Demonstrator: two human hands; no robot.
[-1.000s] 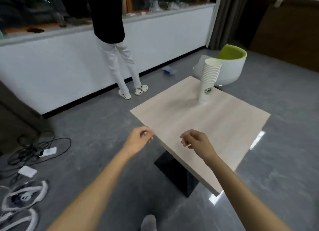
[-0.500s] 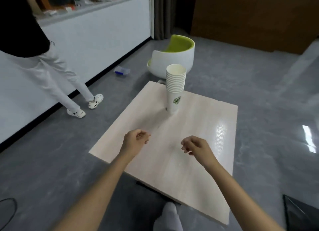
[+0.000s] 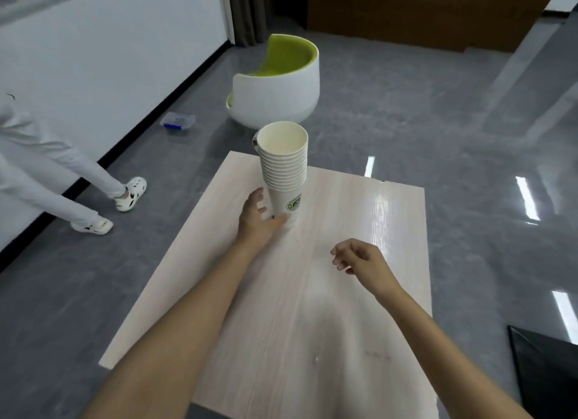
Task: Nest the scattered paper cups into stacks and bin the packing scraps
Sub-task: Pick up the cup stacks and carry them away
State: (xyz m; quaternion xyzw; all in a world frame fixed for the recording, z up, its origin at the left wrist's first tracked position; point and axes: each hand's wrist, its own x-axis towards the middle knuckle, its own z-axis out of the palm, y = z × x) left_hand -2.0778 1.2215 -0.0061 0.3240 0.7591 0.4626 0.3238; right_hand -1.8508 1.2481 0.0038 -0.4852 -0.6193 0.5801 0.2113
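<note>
From the head camera, a stack of paper cups [image 3: 284,168] stands upright on the far half of the pale wood counter [image 3: 344,324], near its far edge; the bottom cup carries a round green logo and the top cup's mouth is open to the camera. The left hand [image 3: 255,220] grips the bottom cup low down. Its thumb lies across the near side of the cup and its fingers [image 3: 257,198] curl round the left side (their tips are hidden behind the cup). The right hand [image 3: 359,259] hangs above the middle of the counter, well apart from the stack. Its fingers are loosely curled and hold nothing.

On the grey floor beyond the counter sits a white tub chair [image 3: 281,87] with a green lining. A small clear plastic box [image 3: 177,122] lies to the left of it by the wall. At the left edge are another person's legs [image 3: 62,180] in white trousers and white shoes. A black object [image 3: 547,381] shows at the lower right corner; what it is cannot be told.
</note>
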